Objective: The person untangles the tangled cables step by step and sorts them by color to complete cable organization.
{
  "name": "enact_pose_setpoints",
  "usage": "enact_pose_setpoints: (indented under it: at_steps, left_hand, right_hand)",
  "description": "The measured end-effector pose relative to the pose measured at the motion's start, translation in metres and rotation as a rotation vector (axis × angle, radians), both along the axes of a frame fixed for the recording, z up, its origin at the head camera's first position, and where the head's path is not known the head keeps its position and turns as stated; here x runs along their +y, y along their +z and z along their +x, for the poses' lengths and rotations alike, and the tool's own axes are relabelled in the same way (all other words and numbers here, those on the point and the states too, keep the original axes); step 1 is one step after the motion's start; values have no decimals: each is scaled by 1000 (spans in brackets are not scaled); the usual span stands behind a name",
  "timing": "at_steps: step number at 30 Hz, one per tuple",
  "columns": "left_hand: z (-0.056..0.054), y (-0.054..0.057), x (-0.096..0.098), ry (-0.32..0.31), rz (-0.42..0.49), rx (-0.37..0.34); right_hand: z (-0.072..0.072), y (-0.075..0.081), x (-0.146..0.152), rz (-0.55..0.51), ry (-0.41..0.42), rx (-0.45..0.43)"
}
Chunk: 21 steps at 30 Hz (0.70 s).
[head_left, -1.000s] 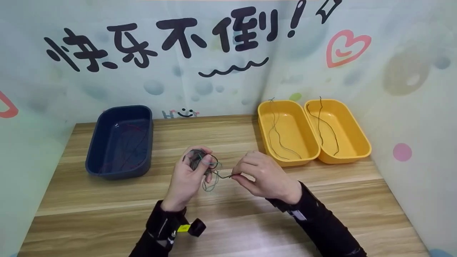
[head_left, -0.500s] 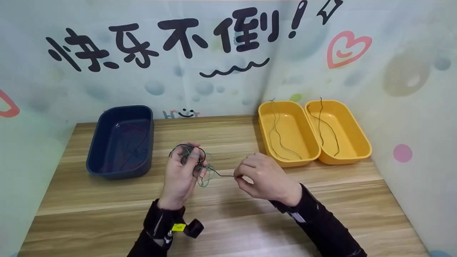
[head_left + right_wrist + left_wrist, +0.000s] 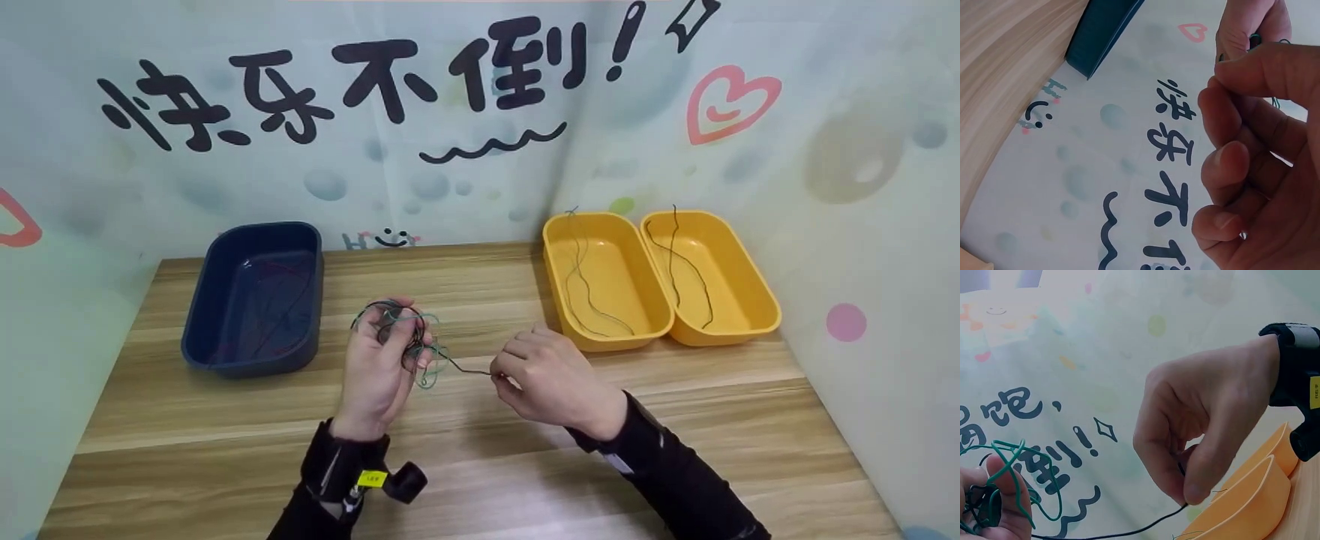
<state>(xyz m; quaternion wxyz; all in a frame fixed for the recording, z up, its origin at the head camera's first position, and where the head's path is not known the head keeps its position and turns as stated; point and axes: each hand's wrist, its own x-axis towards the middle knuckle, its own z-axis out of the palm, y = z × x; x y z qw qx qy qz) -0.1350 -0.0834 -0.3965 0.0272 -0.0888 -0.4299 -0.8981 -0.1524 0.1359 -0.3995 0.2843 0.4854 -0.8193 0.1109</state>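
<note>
My left hand (image 3: 371, 382) holds a tangled bundle of thin green and black wires (image 3: 411, 337), its thumb pressed over the coils. Loose green wire loops (image 3: 1060, 495) stick out past the thumb in the left wrist view. From the bundle a black wire (image 3: 1129, 533) runs across to my right hand (image 3: 559, 382), whose thumb and forefinger pinch its end. That stretch sags slightly between the two hands, above the table. In the right wrist view the fingers of my right hand (image 3: 1258, 135) are curled in, and they partly cover the left hand behind.
A dark blue bin (image 3: 251, 367) with a few thin reddish and dark wires stands at the back left of the wooden table (image 3: 450, 480). Two yellow bins stand at the back right: the left one (image 3: 611, 300) has greyish wires, the right one (image 3: 739, 300) dark wires. A printed backdrop rises behind.
My left hand has moved left and slightly up with the bundle, drawing the black wire out longer between the hands. The right hand has kept its pinch and barely shifted.
</note>
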Motion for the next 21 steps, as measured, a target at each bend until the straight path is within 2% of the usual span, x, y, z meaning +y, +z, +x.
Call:
enact_pose_setpoints:
  at_steps: [4, 14, 21]
  left_hand:
    - [0, 0, 0, 15, -3, -15]
    - [-2, 1, -2, 67, 21, -60]
    - [-2, 3, -10, 34, 45, -39]
  right_hand:
    - [2, -3, -2, 32, -4, -8]
    - [7, -4, -5, 83, 53, -19]
    - [7, -1, -4, 53, 88, -26]
